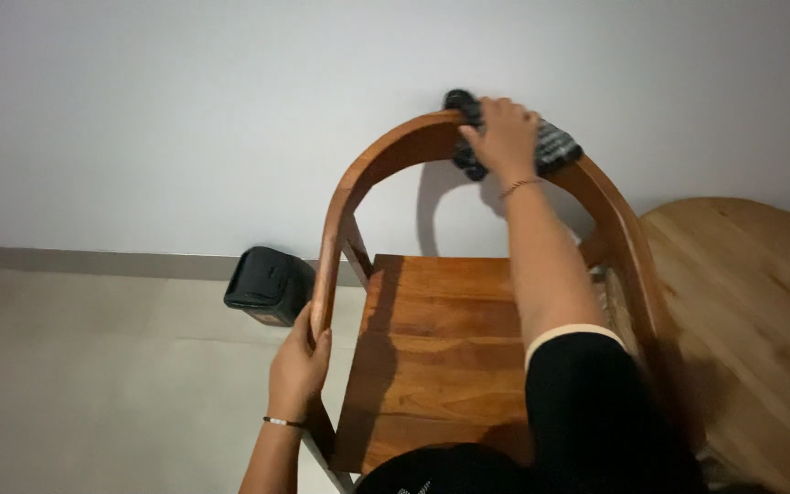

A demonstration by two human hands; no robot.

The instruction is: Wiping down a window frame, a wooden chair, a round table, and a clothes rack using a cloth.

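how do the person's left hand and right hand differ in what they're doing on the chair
The left hand grips the near end of the chair's curved rail bare, fingers wrapped round the wood; the right hand presses a dark striped cloth onto the rail's top. The left hand sits low beside the seat; the right hand is stretched out far, next to the wall. Both wear a thin wrist bracelet and both touch the same rail.

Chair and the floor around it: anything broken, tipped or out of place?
Nothing stands out. The chair stands upright and looks intact; the left hand grips its curved rail, the right hand presses a dark cloth on the top. A black bin stands by the wall.
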